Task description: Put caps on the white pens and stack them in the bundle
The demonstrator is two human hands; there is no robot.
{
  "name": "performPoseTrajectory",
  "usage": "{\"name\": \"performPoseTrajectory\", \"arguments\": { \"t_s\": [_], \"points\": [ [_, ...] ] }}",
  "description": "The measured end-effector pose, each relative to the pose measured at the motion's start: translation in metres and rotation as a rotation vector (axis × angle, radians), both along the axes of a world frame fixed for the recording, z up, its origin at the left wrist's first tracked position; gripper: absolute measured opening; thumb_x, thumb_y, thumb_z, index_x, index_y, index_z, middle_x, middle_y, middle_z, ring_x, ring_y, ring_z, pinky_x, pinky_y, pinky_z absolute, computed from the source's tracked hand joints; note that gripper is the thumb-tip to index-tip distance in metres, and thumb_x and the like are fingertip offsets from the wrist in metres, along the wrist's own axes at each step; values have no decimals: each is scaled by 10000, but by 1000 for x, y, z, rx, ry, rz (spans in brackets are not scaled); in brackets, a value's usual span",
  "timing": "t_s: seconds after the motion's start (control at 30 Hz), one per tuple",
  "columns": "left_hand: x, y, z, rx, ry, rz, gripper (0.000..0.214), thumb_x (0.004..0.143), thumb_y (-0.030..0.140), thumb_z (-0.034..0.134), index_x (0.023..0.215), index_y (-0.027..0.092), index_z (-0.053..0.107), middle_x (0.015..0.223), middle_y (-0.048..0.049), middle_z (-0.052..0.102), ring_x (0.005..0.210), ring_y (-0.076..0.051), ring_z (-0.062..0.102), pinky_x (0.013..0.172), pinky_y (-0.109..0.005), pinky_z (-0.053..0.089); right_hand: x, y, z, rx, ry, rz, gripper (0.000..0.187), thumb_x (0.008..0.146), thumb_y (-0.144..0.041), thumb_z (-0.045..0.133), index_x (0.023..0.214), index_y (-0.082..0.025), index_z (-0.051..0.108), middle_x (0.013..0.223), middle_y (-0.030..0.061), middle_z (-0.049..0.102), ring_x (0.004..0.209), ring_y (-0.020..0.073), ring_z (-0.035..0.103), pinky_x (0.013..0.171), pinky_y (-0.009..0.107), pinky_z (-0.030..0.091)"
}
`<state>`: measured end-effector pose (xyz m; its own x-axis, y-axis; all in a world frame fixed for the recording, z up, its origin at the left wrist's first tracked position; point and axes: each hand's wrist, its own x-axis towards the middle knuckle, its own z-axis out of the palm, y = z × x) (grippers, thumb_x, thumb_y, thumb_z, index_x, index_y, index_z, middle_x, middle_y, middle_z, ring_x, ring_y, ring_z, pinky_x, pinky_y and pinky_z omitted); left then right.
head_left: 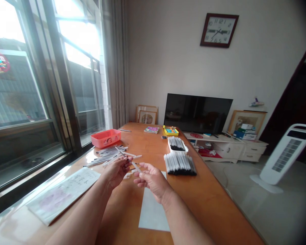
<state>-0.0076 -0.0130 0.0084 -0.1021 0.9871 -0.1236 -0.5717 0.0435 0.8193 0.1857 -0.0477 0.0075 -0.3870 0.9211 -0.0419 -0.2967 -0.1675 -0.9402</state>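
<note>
A slim pen (135, 166) spans the space between my two hands, its far end dark and its near part whitish and see-through. My left hand (118, 171) pinches it around the middle. At the near end, my right hand (154, 182) grips it between thumb and fingers; whether it is one piece or two parts fitted together I cannot tell. Just beyond my left hand lies a loose spread of pens and pen parts (102, 157). Small white pieces (127, 176) rest on the table under my hands. A white sheet of paper (153, 212) lies beneath my right wrist.
Right of my hands is a row of clear pens with black ends (180, 164), with a white container (185, 149) of similar ones behind. A red-pink basket (105, 139) stands left, a booklet (63, 194) nearer. Farther back are a yellow box (170, 130) and a small book (151, 129).
</note>
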Motion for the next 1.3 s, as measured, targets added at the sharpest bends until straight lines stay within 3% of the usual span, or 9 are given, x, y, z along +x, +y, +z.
{"name": "performPoseTrajectory", "arguments": {
  "t_s": [0.27, 0.63, 0.83, 0.97, 1.1, 1.3],
  "points": [
    [-1, -2, -2, 49, 18, -42, 66, 874, 102, 682, 879, 164, 658, 986, -61, 768, 701, -110, 679, 596, -212, 539, -3, -1, 3, 15, -112, -3, 419, 823, -193, 629, 1235, -143, 566, 1068, 111, 753, 767, 166, 739, 666, 273, 508],
    [4, -7, 2, 93, 119, -148, 101, 836, 203, 754, 919, 167, 709, 1060, -87, 762, 848, -168, 700, 720, -261, 552, -3, -1, 1, 44, -92, 12, 416, 797, -330, 741, 1152, -170, 593, 1088, 90, 737, 813, 167, 717, 675, 272, 479],
    [9, -15, 8, 140, 268, -210, 217, 815, 297, 787, 994, 175, 770, 1122, -112, 751, 930, -213, 698, 809, -310, 547, -7, 0, -7, 113, -132, 4, 355, 746, -424, 809, 949, -163, 680, 869, 55, 729, 780, 173, 668, 683, 281, 447],
    [11, -20, 12, 143, 387, -184, 286, 792, 332, 803, 1041, 190, 798, 1185, -135, 741, 1002, -250, 689, 807, -318, 540, -8, 2, -10, 138, -110, -26, 345, 733, -452, 815, 887, -171, 687, 794, 37, 713, 768, 183, 666, 687, 288, 445],
    [10, -19, 14, 170, 378, -159, 372, 785, 347, 806, 1118, 183, 780, 1204, -150, 734, 1079, -284, 680, 810, -328, 535, -7, 3, -9, 122, -90, -40, 351, 719, -444, 822, 890, -168, 690, 824, 45, 726, 770, 184, 672, 684, 284, 449],
    [-9, -8, 10, 134, 307, 36, 448, 768, 358, 807, 1171, 179, 730, 1141, -141, 754, 988, -222, 698, 762, -277, 497, -3, 4, -5, 135, -109, -94, 254, 773, -342, 754, 936, -159, 687, 859, 58, 756, 817, 189, 695, 741, 290, 473]
  ]
}}
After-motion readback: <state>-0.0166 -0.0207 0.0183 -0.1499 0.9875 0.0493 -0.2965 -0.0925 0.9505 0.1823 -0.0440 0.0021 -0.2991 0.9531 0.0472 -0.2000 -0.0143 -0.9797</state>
